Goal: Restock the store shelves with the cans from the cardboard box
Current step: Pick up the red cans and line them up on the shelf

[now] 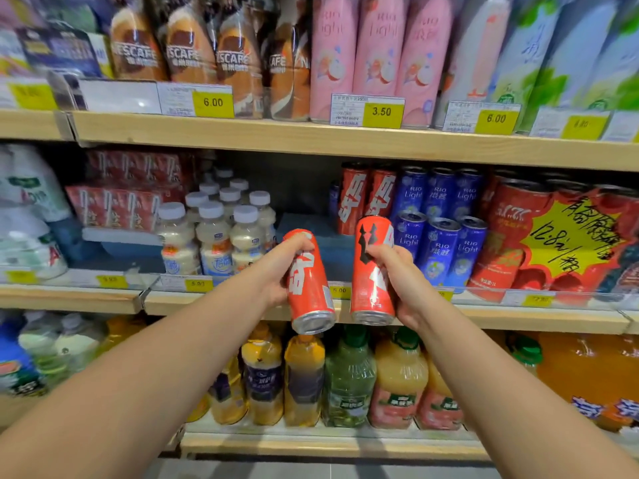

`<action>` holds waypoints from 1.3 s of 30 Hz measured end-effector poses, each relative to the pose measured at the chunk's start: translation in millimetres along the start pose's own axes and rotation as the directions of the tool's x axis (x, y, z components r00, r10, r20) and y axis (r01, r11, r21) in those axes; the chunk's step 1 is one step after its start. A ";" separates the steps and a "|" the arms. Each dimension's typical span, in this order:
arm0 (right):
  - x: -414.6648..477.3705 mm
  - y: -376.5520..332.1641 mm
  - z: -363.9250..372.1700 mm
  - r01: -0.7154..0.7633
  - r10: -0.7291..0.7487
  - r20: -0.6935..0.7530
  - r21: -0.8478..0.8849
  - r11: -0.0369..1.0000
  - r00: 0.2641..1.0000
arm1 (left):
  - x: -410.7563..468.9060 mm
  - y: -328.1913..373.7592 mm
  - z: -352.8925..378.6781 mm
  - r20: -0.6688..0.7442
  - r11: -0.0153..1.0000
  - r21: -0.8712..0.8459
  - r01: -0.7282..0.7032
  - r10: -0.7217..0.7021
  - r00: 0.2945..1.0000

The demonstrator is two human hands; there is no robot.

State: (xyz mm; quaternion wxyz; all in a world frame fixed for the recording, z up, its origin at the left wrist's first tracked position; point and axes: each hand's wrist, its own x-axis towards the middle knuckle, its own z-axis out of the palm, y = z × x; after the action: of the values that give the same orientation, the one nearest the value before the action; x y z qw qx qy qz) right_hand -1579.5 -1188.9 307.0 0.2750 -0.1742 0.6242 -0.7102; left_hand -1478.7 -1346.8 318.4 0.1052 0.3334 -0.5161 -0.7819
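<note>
I hold two tall red cans in front of the middle shelf (311, 307). My left hand (281, 267) grips one red can (309, 288), tilted with its silver bottom toward me. My right hand (401, 274) grips the other red can (371, 271), which stands nearly upright. Both cans hover just before the shelf's front edge. Behind them lies a dark gap on the shelf (304, 216), with two matching red cans (366, 195) standing at its back right. The cardboard box is out of view.
Small white-capped bottles (214, 233) stand left of the gap, blue Rio Light cans (439, 236) right of it. A yellow handwritten price sign (570, 236) covers red cans at far right. Juice bottles (349, 375) fill the shelf below, coffee bottles and pink cans the shelf above.
</note>
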 end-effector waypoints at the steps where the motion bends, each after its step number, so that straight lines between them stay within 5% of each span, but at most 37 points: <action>1: -0.1 -0.7 -0.3 -0.006 0.006 0.002 -0.004 1.000 1.000 | 0.6 2.8 3.0 -0.041 0.995 0.080 -0.054 0.057 0.998; 6: 2.9 1.9 -0.8 0.172 -0.187 -0.092 -0.146 0.974 0.978 | 14.0 18.1 17.2 -0.112 0.807 0.363 -0.466 0.534 0.838; 10: 7.0 1.8 0.6 0.395 -0.444 -0.120 -0.293 0.871 0.888 | 27.8 24.0 17.3 -0.126 0.658 0.417 -0.627 0.725 0.677; 15: 15.2 -7.4 10.3 0.576 -0.643 -0.071 -0.377 0.725 0.763 | 39.3 30.6 11.1 -0.229 0.624 0.416 -0.661 0.776 0.588; 20: 34.3 4.6 22.6 0.560 -0.644 -0.111 -0.399 0.727 0.757 | 59.3 33.6 12.2 -0.271 0.601 0.485 -0.635 0.794 0.545; 26: 60.9 24.2 32.2 0.575 -0.658 -0.214 -0.343 0.743 0.722 | 90.3 37.1 12.6 -0.135 0.447 0.463 -0.765 0.889 0.438; 39: 114.3 22.2 62.0 0.561 -0.592 -0.323 -0.193 0.805 0.738 | 132.3 43.3 8.7 -0.169 0.469 0.623 -0.627 0.863 0.477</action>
State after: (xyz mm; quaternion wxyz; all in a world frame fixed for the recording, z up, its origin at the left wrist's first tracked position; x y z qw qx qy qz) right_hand -1629.1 -1309.0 284.1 -0.0878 -0.2341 0.6084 -0.7532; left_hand -1591.9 -1427.0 303.8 0.4812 0.2536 -0.7436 -0.3888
